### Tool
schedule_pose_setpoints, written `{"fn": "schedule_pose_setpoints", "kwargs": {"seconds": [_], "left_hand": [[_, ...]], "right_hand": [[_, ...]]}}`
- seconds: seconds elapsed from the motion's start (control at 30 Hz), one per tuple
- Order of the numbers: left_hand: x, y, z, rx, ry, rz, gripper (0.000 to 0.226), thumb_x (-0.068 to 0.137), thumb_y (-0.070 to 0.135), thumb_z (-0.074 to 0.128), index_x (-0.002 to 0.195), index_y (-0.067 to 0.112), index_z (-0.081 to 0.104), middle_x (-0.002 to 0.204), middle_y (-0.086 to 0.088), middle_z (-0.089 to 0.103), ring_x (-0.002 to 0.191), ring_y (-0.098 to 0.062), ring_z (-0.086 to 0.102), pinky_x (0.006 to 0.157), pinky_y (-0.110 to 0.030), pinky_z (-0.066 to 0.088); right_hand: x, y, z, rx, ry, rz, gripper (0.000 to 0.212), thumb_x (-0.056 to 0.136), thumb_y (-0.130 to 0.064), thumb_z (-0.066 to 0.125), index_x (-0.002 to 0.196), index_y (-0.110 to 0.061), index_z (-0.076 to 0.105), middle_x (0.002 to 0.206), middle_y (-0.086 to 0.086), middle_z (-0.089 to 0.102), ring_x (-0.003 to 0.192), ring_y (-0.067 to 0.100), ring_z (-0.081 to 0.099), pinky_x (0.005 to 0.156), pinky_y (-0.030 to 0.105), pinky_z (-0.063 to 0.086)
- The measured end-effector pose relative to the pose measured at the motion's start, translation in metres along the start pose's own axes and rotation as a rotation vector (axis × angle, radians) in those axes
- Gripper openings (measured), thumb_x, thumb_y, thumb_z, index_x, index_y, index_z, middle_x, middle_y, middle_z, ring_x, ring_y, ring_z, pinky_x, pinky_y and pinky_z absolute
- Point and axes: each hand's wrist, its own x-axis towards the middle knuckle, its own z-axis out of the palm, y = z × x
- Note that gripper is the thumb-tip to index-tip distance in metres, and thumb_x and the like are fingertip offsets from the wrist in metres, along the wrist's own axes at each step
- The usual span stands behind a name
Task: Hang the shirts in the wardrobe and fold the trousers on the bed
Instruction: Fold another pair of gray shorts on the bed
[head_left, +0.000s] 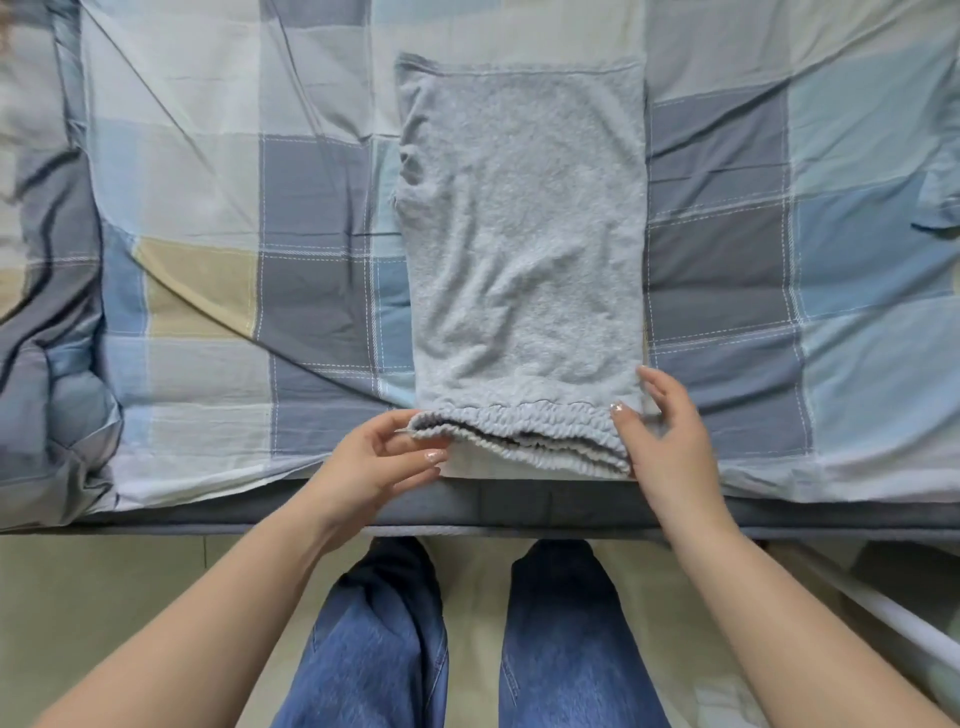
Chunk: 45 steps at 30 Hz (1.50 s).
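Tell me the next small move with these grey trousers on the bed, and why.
Probably lift the elastic waistband and fold it away toward the far hem. The grey trousers already lie as one long flat strip on the checked bedcover, and the left hand pinches one waistband corner while the right hand touches the other.

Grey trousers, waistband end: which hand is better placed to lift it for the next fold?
Left, probably. The left hand already pinches the waistband corner of the grey trousers, fingers curled round it. The right hand only rests open against the other corner.
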Motion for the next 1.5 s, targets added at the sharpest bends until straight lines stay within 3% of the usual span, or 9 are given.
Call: {"fn": "schedule_pose_setpoints", "kwargs": {"seconds": [0.2,0.4,0.6,0.73,0.83,0.97,1.17,1.27,1.5], "left_hand": [[0.029,0.073,0.014,0.548,0.278,0.519,0.019,0.085,0.014,0.069,0.086,0.032,0.065,0.098,0.015,0.061,0.091,-0.005,0.057,0.079,-0.02,0.044],[0.094,0.148,0.036,0.373,0.239,0.554,0.007,0.092,0.019,0.061,0.09,0.025,0.062,0.093,-0.008,0.07,0.086,-0.015,0.064,0.082,-0.035,0.051],[0.16,0.237,0.057,0.437,0.348,0.62,0.008,0.091,0.027,0.063,0.088,0.019,0.061,0.089,-0.004,0.066,0.081,-0.014,0.059,0.074,-0.024,0.049],[0.19,0.281,0.07,0.486,0.426,0.632,0.012,0.09,0.033,0.062,0.087,0.022,0.059,0.076,0.01,0.058,0.067,-0.005,0.052,0.055,-0.016,0.042],[0.209,0.298,0.071,0.464,0.473,0.617,0.023,0.091,0.034,0.061,0.109,0.02,0.061,0.091,0.005,0.062,0.076,-0.01,0.058,0.059,-0.019,0.046],[0.221,0.278,0.051,0.362,0.489,0.465,0.04,0.092,0.027,0.061,0.127,0.012,0.052,0.124,-0.012,0.061,0.093,-0.02,0.063,0.086,-0.037,0.056],[0.19,0.175,0.012,0.537,0.547,0.391,0.01,0.088,0.027,0.065,0.094,0.019,0.065,0.088,0.005,0.067,0.076,-0.011,0.058,0.074,-0.026,0.048],[0.173,0.132,0.003,0.575,0.515,0.35,0.005,0.086,0.025,0.067,0.09,0.024,0.065,0.082,0.016,0.066,0.076,0.002,0.059,0.066,-0.012,0.041],[0.172,0.108,-0.005,0.562,0.569,0.333,0.012,0.087,0.012,0.065,0.094,0.022,0.068,0.085,0.01,0.07,0.078,-0.002,0.063,0.075,-0.017,0.047]], "right_hand": [[0.052,-0.064,0.006,0.295,-0.068,0.02,0.01,0.087,-0.031,0.065,0.084,-0.021,0.066,0.091,0.005,0.068,0.085,0.015,0.06,0.087,0.046,0.051],[0.111,-0.114,0.009,0.299,-0.11,-0.119,0.032,0.082,0.004,0.067,0.099,-0.021,0.057,0.102,0.005,0.066,0.086,0.01,0.064,0.088,0.027,0.051],[0.195,-0.167,0.002,0.117,0.007,-0.165,0.02,0.091,-0.019,0.064,0.108,-0.015,0.054,0.091,0.001,0.063,0.044,0.001,0.062,0.039,0.012,0.044],[0.243,-0.196,0.009,0.095,0.054,-0.16,0.014,0.093,-0.021,0.061,0.085,-0.023,0.049,0.081,-0.002,0.06,0.041,-0.001,0.06,0.037,0.012,0.042],[0.267,-0.21,0.016,0.122,0.036,-0.086,0.028,0.095,-0.018,0.057,0.121,-0.015,0.049,0.089,0.003,0.064,0.052,0.003,0.066,0.043,0.015,0.048],[0.275,-0.201,0.02,0.018,-0.068,-0.009,0.064,0.094,-0.013,0.057,0.149,-0.017,0.025,0.141,0.009,0.041,0.08,0.015,0.067,0.063,0.026,0.058],[0.214,-0.108,0.01,-0.265,0.149,-0.184,0.006,0.089,-0.024,0.062,0.094,-0.021,0.064,0.081,-0.01,0.061,0.075,0.01,0.058,0.075,0.019,0.048],[0.185,-0.066,0.014,-0.179,0.124,-0.14,0.009,0.087,-0.021,0.066,0.094,-0.022,0.063,0.079,-0.01,0.059,0.065,0.006,0.05,0.06,0.007,0.039],[0.183,-0.055,0.016,-0.094,0.185,-0.122,0.027,0.082,-0.009,0.071,0.095,-0.026,0.053,0.078,-0.009,0.06,0.064,0.01,0.055,0.072,0.029,0.048]]}}
